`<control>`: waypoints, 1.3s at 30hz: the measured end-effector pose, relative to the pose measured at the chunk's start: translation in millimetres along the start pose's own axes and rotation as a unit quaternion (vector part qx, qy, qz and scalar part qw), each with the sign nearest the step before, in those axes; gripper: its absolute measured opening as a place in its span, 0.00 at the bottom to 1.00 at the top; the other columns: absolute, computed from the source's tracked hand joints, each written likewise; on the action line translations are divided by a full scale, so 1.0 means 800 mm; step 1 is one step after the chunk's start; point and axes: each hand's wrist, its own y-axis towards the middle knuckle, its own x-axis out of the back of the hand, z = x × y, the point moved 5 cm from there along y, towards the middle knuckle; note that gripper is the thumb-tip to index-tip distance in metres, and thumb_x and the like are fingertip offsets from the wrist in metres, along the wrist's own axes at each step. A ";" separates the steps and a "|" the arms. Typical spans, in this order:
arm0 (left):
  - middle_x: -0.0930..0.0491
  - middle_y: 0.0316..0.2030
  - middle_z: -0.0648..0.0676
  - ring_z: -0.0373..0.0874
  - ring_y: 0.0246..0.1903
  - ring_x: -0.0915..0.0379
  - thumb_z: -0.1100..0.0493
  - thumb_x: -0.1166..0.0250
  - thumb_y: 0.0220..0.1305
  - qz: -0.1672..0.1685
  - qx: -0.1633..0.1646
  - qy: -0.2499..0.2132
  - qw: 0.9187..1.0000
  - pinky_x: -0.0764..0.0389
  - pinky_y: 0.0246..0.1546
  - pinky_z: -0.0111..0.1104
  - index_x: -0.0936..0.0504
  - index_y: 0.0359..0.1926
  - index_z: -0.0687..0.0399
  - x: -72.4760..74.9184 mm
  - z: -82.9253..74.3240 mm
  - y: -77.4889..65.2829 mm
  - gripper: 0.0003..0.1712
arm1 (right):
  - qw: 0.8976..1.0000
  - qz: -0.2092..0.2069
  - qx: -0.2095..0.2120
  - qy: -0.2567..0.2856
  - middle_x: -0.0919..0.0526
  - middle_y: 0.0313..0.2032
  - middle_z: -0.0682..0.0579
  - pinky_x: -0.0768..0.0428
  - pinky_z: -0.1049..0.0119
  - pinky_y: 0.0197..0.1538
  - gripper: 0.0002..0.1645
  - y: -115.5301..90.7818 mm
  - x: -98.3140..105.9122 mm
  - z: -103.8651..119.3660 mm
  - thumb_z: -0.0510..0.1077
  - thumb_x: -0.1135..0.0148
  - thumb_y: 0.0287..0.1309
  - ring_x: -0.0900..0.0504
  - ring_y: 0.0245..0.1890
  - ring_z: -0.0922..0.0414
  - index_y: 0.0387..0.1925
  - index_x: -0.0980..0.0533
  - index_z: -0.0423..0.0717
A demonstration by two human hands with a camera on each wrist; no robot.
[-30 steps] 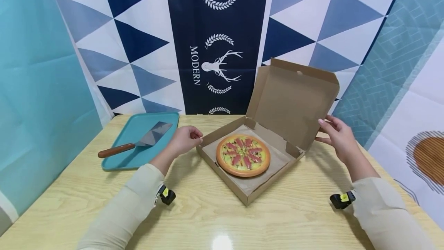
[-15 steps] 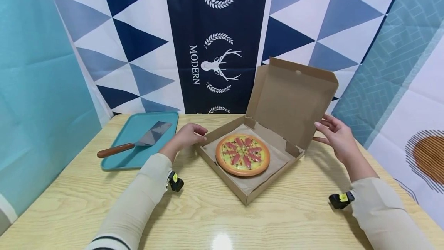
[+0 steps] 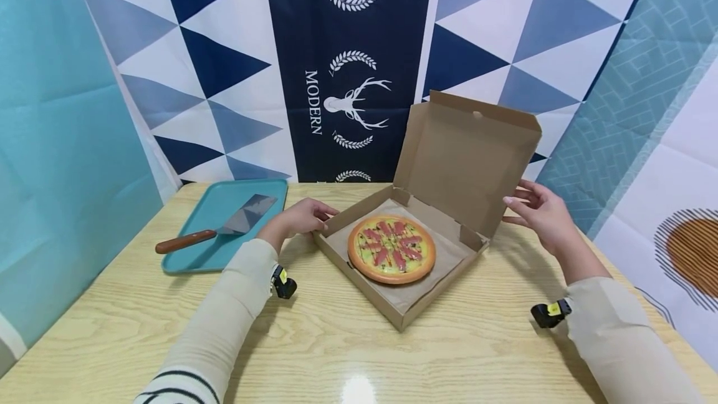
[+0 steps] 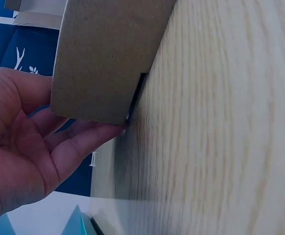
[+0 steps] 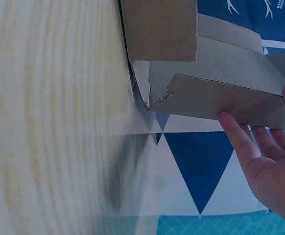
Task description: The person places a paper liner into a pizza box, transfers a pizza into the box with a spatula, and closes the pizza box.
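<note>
An opened cardboard pizza box [image 3: 443,295] stands on the table with its lid [image 3: 471,161] raised at the back right. Inside, on brown paper, lies a round pizza [image 3: 391,249] with a thick crust and reddish strips on top. My left hand [image 3: 300,217] grips the box's left corner; the left wrist view shows its fingers around the cardboard wall [image 4: 101,58]. At the lid's right edge, my right hand [image 3: 541,214] holds the flap [image 5: 221,98], thumb on one side and fingertips against the other. Some left fingertips are hidden behind the corner in the head view.
A turquoise tray [image 3: 210,201] sits at the table's back left. On it rests a pizza server [image 3: 244,217] with a wooden handle that sticks out past the tray's left edge. Behind the wooden table [image 3: 336,360] hangs a patterned cloth [image 3: 348,48].
My left hand has moved slightly right and away from me, further around the box corner. The lid and my right hand have shifted slightly left. The pizza stays in the box.
</note>
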 end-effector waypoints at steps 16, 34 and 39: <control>0.20 0.52 0.61 0.46 0.41 0.20 0.75 0.39 0.60 -0.016 0.018 -0.004 1.000 0.16 0.30 0.39 0.24 0.62 0.58 -0.008 -0.004 -0.022 0.28 | 0.994 0.022 -0.005 -0.104 0.43 0.67 0.28 0.18 0.66 0.45 0.45 0.025 -0.008 0.000 0.46 0.44 0.70 0.27 0.50 0.68 0.75 0.58 0.36; 0.19 0.49 0.62 0.47 0.42 0.20 0.75 0.37 0.58 -0.051 0.028 -0.002 0.998 0.17 0.28 0.37 0.24 0.62 0.62 -0.025 -0.009 -0.057 0.29 | 0.993 0.033 -0.029 -0.108 0.43 0.68 0.29 0.19 0.58 0.51 0.41 0.049 -0.018 0.002 0.44 0.49 0.72 0.32 0.60 0.47 0.76 0.57 0.38; 0.18 0.45 0.61 0.48 0.41 0.20 0.75 0.36 0.57 -0.068 0.033 0.000 0.997 0.17 0.28 0.36 0.24 0.61 0.62 -0.030 -0.010 -0.063 0.29 | 0.992 0.035 -0.022 -0.117 0.42 0.66 0.29 0.19 0.59 0.49 0.39 0.056 -0.024 0.007 0.42 0.49 0.72 0.34 0.62 0.42 0.75 0.55 0.35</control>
